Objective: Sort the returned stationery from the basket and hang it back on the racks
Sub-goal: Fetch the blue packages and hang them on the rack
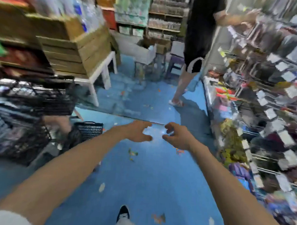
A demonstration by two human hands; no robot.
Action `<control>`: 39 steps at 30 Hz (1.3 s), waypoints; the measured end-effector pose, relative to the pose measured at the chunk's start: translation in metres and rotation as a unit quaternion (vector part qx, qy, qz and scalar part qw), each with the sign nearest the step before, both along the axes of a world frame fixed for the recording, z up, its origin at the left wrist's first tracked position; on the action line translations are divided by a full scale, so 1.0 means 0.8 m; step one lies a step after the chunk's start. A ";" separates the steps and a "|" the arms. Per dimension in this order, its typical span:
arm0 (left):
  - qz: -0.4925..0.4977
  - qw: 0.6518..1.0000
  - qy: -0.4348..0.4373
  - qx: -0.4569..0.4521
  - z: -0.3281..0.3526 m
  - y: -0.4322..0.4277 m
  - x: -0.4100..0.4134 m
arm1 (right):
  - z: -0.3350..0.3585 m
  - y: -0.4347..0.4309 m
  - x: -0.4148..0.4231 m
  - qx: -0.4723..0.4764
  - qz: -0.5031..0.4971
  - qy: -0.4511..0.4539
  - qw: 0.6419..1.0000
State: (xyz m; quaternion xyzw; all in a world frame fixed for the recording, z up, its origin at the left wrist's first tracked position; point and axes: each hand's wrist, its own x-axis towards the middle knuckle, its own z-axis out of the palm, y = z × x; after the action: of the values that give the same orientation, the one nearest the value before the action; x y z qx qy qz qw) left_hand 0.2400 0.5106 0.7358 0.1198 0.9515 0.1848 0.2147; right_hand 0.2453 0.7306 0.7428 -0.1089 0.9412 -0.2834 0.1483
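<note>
The picture is heavily motion-blurred. My left hand [137,131] and my right hand [175,135] reach forward side by side over the blue floor, fingers loosely spread and curved, thumbs pointing toward each other. Neither hand holds anything. A small black mesh basket [89,128] stands on the floor to the left of my left forearm; its contents cannot be made out. Wire racks [272,105] hung with packaged stationery fill the right side, from floor level upward.
Another person [197,46] in dark clothes stands ahead by the racks, a hand on the upper hooks. Black crates [33,96] of goods and stacked cardboard boxes [73,48] on a white table line the left. Scraps litter the blue floor [140,180]. My shoe [123,213] shows below.
</note>
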 end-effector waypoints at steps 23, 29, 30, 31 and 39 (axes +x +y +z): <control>0.476 0.875 -0.086 0.024 -0.091 -0.689 0.042 | -0.022 -0.773 -0.197 0.039 0.517 -0.007 0.855; 0.545 0.830 -0.094 0.075 -0.122 -0.785 0.036 | -0.086 -0.936 -0.247 0.071 0.562 -0.038 0.823; 0.552 0.826 -0.094 0.068 -0.129 -0.799 0.035 | -0.095 -0.959 -0.251 0.071 0.573 -0.046 0.815; 0.569 0.814 -0.097 0.067 -0.134 -0.811 0.035 | -0.100 -0.979 -0.252 0.058 0.579 -0.066 0.811; 0.651 0.735 -0.116 0.152 -0.193 -0.904 0.036 | -0.182 -1.114 -0.243 0.106 0.567 -0.204 0.791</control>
State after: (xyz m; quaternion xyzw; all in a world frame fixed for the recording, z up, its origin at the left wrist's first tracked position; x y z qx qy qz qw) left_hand 0.2686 -0.2124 0.5812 -0.5204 0.7242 0.4336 0.1292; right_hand 0.0512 -0.1606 0.5970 -0.5458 0.6827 -0.0623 0.4818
